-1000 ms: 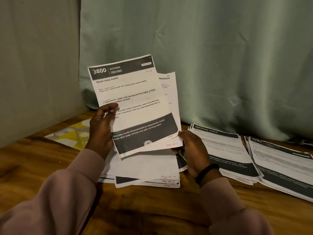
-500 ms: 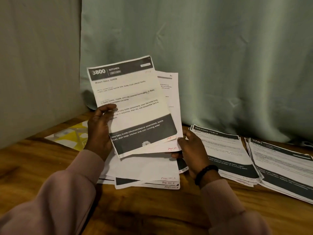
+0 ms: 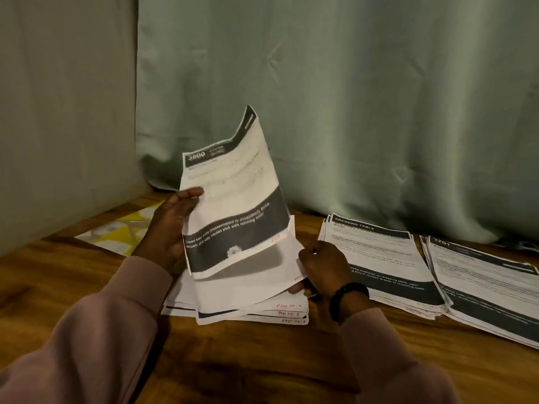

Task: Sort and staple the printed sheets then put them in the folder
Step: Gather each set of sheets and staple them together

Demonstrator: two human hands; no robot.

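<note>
A green curtain is hanging along the far side of the desk. On the desk's right, two stacks of printed sheets are lying side by side: the "2701" stack at the far right and the "Dressing Table" stack just left of it. Nearer the middle, a loose pile with handwritten page numbers is resting flat. Above it, the left hand is gripping the "3800" sheet by its left edge, thumb on top, the sheet curling upright. The right hand is pinching the corner of a plain sheet beneath. A yellow patterned folder is lying flat at far left; what it contains cannot be told.
</note>
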